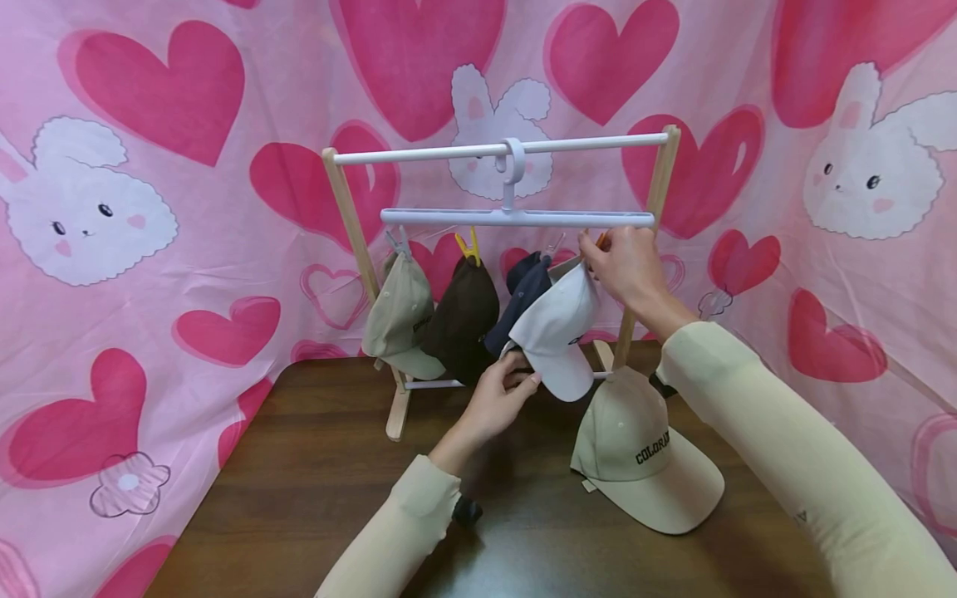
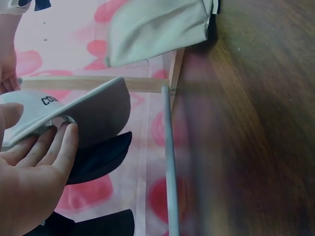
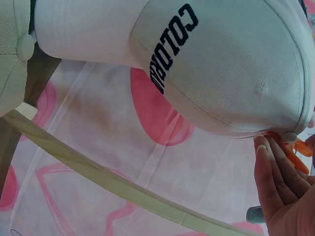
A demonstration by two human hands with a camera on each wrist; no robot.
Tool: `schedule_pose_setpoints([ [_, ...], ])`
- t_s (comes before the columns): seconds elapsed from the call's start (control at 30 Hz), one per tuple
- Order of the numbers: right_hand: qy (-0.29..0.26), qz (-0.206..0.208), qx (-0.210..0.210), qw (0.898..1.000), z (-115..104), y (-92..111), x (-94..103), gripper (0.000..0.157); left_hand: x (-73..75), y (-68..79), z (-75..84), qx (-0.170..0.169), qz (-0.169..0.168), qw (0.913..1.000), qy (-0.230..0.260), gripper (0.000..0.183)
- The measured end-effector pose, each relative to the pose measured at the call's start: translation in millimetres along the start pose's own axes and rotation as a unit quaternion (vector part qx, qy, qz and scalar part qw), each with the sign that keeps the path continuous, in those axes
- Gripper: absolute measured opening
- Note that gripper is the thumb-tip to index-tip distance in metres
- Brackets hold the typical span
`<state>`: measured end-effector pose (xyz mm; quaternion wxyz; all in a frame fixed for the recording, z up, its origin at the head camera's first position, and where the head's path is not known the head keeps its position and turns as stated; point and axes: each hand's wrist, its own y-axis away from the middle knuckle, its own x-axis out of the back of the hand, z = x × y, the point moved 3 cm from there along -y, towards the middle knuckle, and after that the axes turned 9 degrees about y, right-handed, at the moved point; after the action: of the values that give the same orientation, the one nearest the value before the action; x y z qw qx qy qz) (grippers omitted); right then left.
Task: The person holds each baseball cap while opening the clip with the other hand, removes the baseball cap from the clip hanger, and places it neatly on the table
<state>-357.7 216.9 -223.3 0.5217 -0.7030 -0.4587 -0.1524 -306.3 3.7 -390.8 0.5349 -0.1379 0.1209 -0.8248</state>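
Note:
The white cap (image 1: 557, 320) with dark lettering hangs brim down under the white hanger (image 1: 516, 218). At its top my right hand (image 1: 631, 266) pinches an orange clip (image 3: 295, 150), fingertips right at the crown. My left hand (image 1: 497, 399) is at the cap's lower rim, palm up, its fingers (image 2: 59, 147) extended along the underside and the thumb apart from them. Beside the white cap hang a navy cap (image 1: 516, 303), a dark brown cap (image 1: 465, 320) on a yellow clip (image 1: 468, 247), and a beige cap (image 1: 404, 311) on a grey clip (image 1: 398, 241).
Another beige cap (image 1: 624, 423) with lettering sits on the brown wooden table (image 1: 299, 498) at the right, below my right forearm. A rack with wooden posts (image 1: 351, 220) and a white top rod (image 1: 419, 154) carries the hanger. Behind hangs a pink heart-and-rabbit curtain (image 1: 299, 75).

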Motion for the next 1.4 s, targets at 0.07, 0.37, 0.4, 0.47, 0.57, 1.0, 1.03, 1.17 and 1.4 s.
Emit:
schedule_pose_setpoints([
  [0.07, 0.0, 0.001, 0.001, 1.0, -0.2, 0.1, -0.6, 0.044, 0.3, -1.1, 1.5, -0.007, 0.004, 0.9999, 0.007, 0.036],
  [0.37, 0.007, 0.012, 0.004, 1.0, 1.7, 0.4, -0.2, 0.046, -1.9, -4.7, 4.8, -0.026, 0.01, 0.9985, 0.047, 0.038],
  [0.4, 0.007, 0.013, 0.003, 1.0, 2.0, 0.6, -0.2, 0.046, -2.1, -5.3, 4.4, -0.028, 0.011, 0.9983, 0.051, 0.038],
  [0.47, 0.007, 0.013, 0.001, 1.0, 2.4, 1.0, -1.0, 0.045, -2.2, -5.9, 3.6, -0.034, 0.014, 0.9975, 0.06, 0.037],
  [0.57, 0.005, 0.01, -0.003, 1.0, 2.8, 1.4, -1.9, 0.045, -2.1, -6.3, 4.1, -0.048, 0.022, 0.9964, 0.066, 0.034],
  [1.0, 0.006, 0.009, -0.004, 1.0, 3.3, 1.7, -2.6, 0.047, 0.7, -12.0, 3.1, -0.045, 0.075, 0.9942, 0.063, 0.03],
  [1.03, 0.006, 0.008, -0.005, 1.0, 3.4, 1.5, -2.8, 0.047, 0.8, -12.2, 2.8, -0.049, 0.078, 0.9938, 0.063, 0.03],
  [1.17, 0.004, 0.003, -0.009, 1.0, 3.3, 1.4, -3.5, 0.045, 1.1, -13.1, 3.0, -0.059, 0.089, 0.9927, 0.057, 0.027],
  [1.4, -0.007, -0.002, -0.01, 1.0, 3.6, 3.0, -4.0, 0.045, 3.0, -13.3, 5.9, -0.066, 0.115, 0.9907, 0.034, 0.021],
])
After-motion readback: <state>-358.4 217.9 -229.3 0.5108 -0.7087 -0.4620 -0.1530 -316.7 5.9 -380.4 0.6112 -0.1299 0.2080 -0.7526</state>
